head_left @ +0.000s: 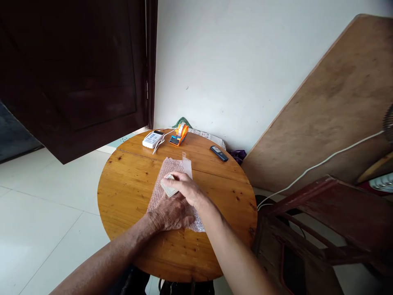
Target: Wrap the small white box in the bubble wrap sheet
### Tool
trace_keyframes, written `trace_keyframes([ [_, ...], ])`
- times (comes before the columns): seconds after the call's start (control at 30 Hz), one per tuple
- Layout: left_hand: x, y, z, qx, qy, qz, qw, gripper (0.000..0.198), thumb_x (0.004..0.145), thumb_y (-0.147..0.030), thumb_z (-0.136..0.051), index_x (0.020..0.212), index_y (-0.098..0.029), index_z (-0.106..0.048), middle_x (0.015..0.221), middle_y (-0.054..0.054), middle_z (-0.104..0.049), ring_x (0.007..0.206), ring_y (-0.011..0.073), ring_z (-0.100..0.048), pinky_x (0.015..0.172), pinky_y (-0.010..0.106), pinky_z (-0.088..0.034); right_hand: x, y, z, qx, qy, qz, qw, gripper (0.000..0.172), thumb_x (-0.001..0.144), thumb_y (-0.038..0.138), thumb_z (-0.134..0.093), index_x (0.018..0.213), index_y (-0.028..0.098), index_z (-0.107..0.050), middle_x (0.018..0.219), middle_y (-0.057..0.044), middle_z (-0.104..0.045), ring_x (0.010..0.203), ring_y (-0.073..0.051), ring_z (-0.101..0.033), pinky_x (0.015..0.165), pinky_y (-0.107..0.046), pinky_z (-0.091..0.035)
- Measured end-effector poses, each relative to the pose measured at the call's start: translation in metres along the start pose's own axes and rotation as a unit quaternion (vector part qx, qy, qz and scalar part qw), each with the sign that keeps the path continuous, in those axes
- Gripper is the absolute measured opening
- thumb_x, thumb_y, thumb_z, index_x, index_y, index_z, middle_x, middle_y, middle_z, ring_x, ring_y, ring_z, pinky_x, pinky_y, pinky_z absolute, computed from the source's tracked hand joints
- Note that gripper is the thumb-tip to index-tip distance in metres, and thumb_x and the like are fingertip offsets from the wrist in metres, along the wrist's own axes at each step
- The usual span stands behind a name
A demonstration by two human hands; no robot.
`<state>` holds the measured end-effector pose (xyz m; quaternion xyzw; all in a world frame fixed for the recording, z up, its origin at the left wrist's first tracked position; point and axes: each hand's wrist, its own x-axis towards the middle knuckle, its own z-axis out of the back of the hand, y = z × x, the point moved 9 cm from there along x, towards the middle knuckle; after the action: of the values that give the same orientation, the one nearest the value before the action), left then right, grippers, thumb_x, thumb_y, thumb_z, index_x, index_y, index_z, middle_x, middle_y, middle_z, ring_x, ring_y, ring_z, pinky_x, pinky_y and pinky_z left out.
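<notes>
A sheet of bubble wrap [168, 164] lies on the round wooden table [123, 192], with a strip of clear tape [187, 167] at its far right corner. My right hand [187, 188] grips a small, flat, pale box [169, 187] with a bordered, patterned top, its thumb and fingers at the edges. The box is tilted just above the wrap and my left hand. Spread over the near part of the wrap, my left hand [172, 213] rests palm down with its thumb out to the right. Its fingertips are partly hidden behind the box and my right hand.
Toward the table's far edge are a white device [152, 140] with a cable, an orange tape dispenser [179, 134] and a dark remote control [219, 153]. A dark door [76, 73] stands at left. A red-brown wooden chair [337, 209] is at right, beside a leaning board [331, 94].
</notes>
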<state>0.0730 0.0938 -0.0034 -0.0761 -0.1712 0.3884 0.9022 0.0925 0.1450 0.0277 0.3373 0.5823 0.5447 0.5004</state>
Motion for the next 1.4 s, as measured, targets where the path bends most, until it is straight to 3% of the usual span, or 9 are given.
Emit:
trace_keyframes([
  [0.07,0.0,-0.008,0.001,-0.023,0.015,-0.045,0.999,0.066,0.084,-0.06,-0.059,0.14,-0.025,-0.051,0.15,0.011,-0.044,0.139,0.0419,-0.034,0.116,0.066,-0.021,0.011,-0.014,0.022,0.033,-0.051,-0.018,0.998,0.045,0.058,0.053,-0.08,0.081,0.017,-0.065,0.067,0.002,-0.062,0.062,-0.014,-0.055,0.058,-0.025,-0.041],
  [0.17,0.001,-0.008,0.004,-0.046,0.036,-0.043,0.997,0.069,0.083,-0.062,-0.059,0.141,-0.025,-0.051,0.155,0.014,-0.038,0.144,0.0434,-0.025,0.112,0.076,-0.007,0.008,-0.025,0.067,0.053,-0.13,0.001,0.99,0.046,0.053,0.052,-0.083,0.077,0.017,-0.065,0.067,0.001,-0.063,0.063,-0.014,-0.055,0.06,-0.026,-0.041],
  [0.27,0.003,-0.005,0.008,-0.087,0.044,-0.037,0.995,0.068,0.083,-0.059,-0.061,0.141,-0.027,-0.05,0.154,0.012,-0.04,0.144,0.0416,-0.027,0.112,0.076,-0.006,-0.005,-0.034,0.101,0.032,-0.175,0.023,0.984,0.045,0.056,0.052,-0.081,0.08,0.018,-0.064,0.07,0.001,-0.063,0.066,-0.015,-0.055,0.063,-0.027,-0.041],
  [0.33,0.004,0.007,0.014,-0.108,0.027,-0.009,0.994,0.059,0.086,-0.045,-0.061,0.142,-0.029,-0.049,0.151,0.008,-0.047,0.143,0.0362,-0.033,0.116,0.07,-0.009,-0.012,-0.038,0.111,-0.018,-0.19,0.042,0.981,0.044,0.058,0.05,-0.08,0.086,0.02,-0.064,0.075,0.001,-0.063,0.07,-0.016,-0.056,0.066,-0.028,-0.043],
  [0.47,0.001,0.056,0.025,-0.082,-0.023,0.134,0.987,0.039,0.085,-0.023,-0.057,0.123,-0.026,-0.064,0.139,0.008,-0.059,0.135,0.0301,-0.046,0.117,0.06,-0.019,-0.018,-0.041,0.102,-0.151,-0.172,0.08,0.97,0.046,0.062,0.041,-0.077,0.102,0.022,-0.063,0.086,0.0,-0.065,0.078,-0.018,-0.059,0.074,-0.031,-0.046],
  [0.57,-0.002,0.074,0.028,-0.058,-0.038,0.159,0.985,0.03,0.081,-0.026,-0.061,0.11,-0.024,-0.069,0.137,0.009,-0.059,0.131,0.0297,-0.048,0.113,0.055,-0.025,-0.021,-0.043,0.094,-0.184,-0.142,0.1,0.967,0.057,0.062,0.033,-0.076,0.116,0.024,-0.059,0.1,-0.002,-0.068,0.089,-0.021,-0.063,0.084,-0.035,-0.049],
  [0.8,-0.002,0.075,0.028,-0.048,-0.051,0.145,0.987,0.029,0.079,-0.028,-0.063,0.107,-0.026,-0.069,0.134,0.006,-0.06,0.126,0.0278,-0.051,0.111,0.051,-0.028,-0.027,-0.045,0.099,-0.157,-0.122,0.134,0.971,0.04,0.068,0.029,-0.069,0.106,0.023,-0.059,0.098,-0.004,-0.072,0.091,-0.023,-0.068,0.085,-0.038,-0.053],
  [1.1,-0.001,0.075,0.029,-0.041,-0.062,0.144,0.987,0.029,0.079,-0.029,-0.062,0.107,-0.024,-0.068,0.132,0.008,-0.061,0.124,0.0267,-0.052,0.108,0.048,-0.03,-0.023,-0.042,0.083,-0.246,-0.147,0.193,0.938,0.049,0.07,0.03,-0.07,0.118,0.025,-0.061,0.117,-0.007,-0.069,0.108,-0.027,-0.063,0.098,-0.043,-0.047],
  [1.4,0.0,0.077,0.028,-0.044,-0.058,0.152,0.986,0.031,0.077,-0.027,-0.063,0.107,-0.024,-0.068,0.132,0.007,-0.061,0.123,0.0274,-0.053,0.107,0.048,-0.031,-0.022,-0.042,0.077,-0.246,-0.122,0.199,0.941,0.046,0.071,0.03,-0.068,0.116,0.024,-0.061,0.111,-0.006,-0.071,0.102,-0.025,-0.065,0.093,-0.04,-0.049],
])
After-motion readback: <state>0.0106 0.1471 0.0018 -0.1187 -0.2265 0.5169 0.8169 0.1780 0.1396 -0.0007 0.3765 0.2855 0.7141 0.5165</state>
